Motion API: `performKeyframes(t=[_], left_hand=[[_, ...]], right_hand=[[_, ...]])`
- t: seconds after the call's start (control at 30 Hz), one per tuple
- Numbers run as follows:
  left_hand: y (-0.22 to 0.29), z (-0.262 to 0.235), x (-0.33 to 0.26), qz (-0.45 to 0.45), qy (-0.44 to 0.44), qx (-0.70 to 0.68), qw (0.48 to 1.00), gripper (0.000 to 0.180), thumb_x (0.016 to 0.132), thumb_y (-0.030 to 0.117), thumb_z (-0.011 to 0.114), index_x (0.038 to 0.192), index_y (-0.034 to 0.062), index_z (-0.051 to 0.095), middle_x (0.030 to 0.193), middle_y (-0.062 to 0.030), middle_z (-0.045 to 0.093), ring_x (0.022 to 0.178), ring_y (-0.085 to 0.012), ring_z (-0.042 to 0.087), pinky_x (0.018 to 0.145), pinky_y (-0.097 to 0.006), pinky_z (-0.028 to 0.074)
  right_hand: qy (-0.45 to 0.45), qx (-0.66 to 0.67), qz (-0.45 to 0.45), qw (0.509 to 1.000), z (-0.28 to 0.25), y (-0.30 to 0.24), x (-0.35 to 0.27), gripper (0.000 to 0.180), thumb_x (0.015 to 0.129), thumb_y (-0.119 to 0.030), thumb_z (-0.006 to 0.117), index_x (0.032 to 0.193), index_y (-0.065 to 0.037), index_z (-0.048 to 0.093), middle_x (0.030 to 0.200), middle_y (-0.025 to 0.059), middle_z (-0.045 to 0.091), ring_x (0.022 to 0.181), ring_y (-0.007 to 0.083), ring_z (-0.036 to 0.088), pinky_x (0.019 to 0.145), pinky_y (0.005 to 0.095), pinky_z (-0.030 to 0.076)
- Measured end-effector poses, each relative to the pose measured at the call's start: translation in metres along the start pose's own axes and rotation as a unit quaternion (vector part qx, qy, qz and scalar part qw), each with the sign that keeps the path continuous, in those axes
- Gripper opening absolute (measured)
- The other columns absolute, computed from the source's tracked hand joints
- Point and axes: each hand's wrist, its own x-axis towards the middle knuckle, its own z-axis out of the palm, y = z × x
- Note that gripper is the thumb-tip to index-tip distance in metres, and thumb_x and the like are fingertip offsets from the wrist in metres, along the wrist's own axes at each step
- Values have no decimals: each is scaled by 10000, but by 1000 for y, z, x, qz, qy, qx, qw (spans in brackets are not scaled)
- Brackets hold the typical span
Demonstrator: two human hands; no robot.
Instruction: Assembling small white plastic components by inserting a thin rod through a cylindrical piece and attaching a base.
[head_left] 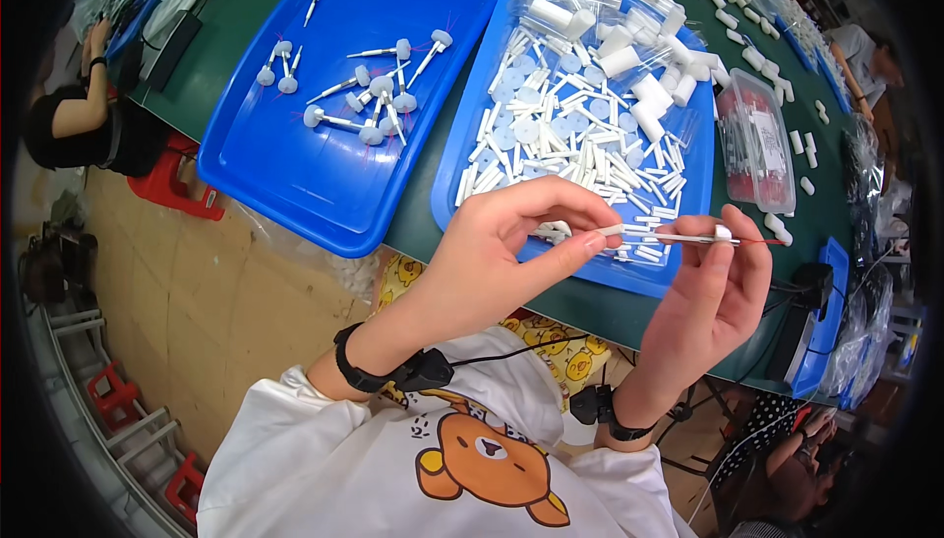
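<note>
Between my two hands, over the front edge of the right tray, lies a thin metallic rod [678, 237] held level. My left hand [516, 243] pinches a small white tube [612, 231] at the rod's left end between thumb and forefinger. The thumb and fingers of my right hand [703, 292] close on the other end, by a small white collar [724, 232]. A red wire [762, 241] sticks out past the right fingers. Just beyond my hands, the light blue tray [447, 159] holds many short white tubes [590, 159], pale round discs [526, 132] and thicker white foam cylinders [649, 93].
Left of it stands a darker blue tray [265, 169] with several disc-headed rods [379, 95] that have red wires. A clear plastic box [755, 140] with reddish contents sits at right on the green table [580, 307]. Other people [84, 115] sit around. Black wrist straps [359, 366] carry cables.
</note>
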Motion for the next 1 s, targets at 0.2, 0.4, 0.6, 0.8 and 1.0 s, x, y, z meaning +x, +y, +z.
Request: performKeyframes(t=[0.2,0.4,0.6,0.8,1.0], left_hand=[[-2,-3,-4,16,-12,38,999,179,866,-105,628,1044,-85,624,1032,-147,652,972,-190,638,871,-320,522],[-2,-3,-4,24,-19,85,996,171,863,-97,635,1033,-79,629,1020,-141,657,960,-186,639,856,-313,510],[0,-1,-7,13,-27,134,991,157,861,-66,653,1017,-51,646,997,-125,667,928,-170,644,825,-289,501],[1,3,-8,87,-28,244,965,142,841,-8,692,982,2,677,938,-94,693,865,-159,661,766,-273,504],[0,3,-10,88,-16,263,961,143,844,8,698,986,8,682,942,-92,701,859,-163,666,768,-275,507]], right_hand=[[-10,2,6,1000,2,-2,-4,239,967,-9,502,1191,72,523,939,207,671,810,253,678,776,345,546],[-14,-14,7,1000,-1,1,-8,228,951,24,520,1172,81,534,961,208,670,833,250,676,789,340,550],[-57,-51,9,997,-8,2,-14,212,862,102,608,1073,87,618,1003,180,655,905,218,649,824,306,505],[-80,-41,34,995,-10,5,-21,234,816,85,672,1050,72,683,987,146,645,902,185,596,789,272,468],[-87,-44,47,994,-9,5,-23,236,815,75,680,1051,75,682,976,146,647,893,184,594,784,272,467]])
